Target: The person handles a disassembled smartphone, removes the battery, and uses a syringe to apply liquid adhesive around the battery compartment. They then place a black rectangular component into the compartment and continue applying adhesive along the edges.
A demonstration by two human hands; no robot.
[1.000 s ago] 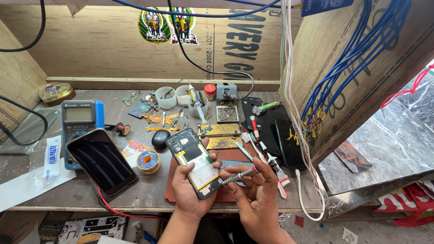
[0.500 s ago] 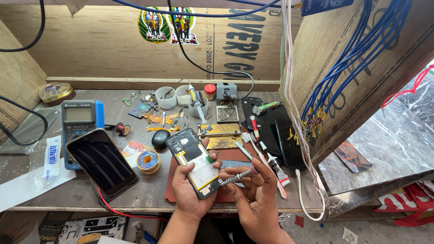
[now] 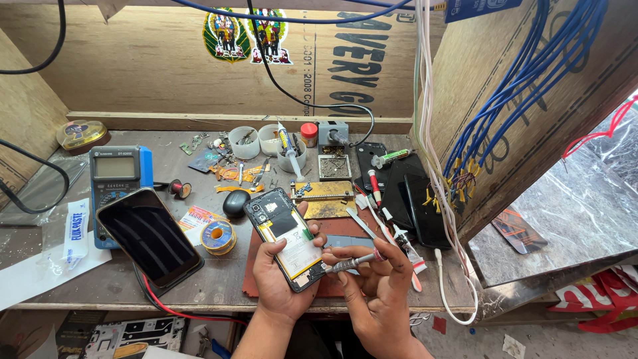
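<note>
**Bench inventory: opened phone and screwdriver in hand**

I hold the opened phone [image 3: 287, 239] in my left hand [image 3: 278, 279], fingers wrapped round its lower half, thumb pressed on its right edge; it sits tilted above the red mat [image 3: 345, 233], back cover off, battery showing. My right hand [image 3: 379, 292] pinches a small screwdriver [image 3: 352, 262] between thumb and fingertips, the remaining fingers loosely spread, its tip touching the phone's lower right edge. Left of me: a dark-screened phone [image 3: 149, 234] lying on a blue multimeter [image 3: 118, 174], and a solder spool [image 3: 217, 236]. Behind: white cups [image 3: 244, 141] and scattered parts. Right: black phone panels [image 3: 412, 193] near blue wires [image 3: 525, 100].
</note>
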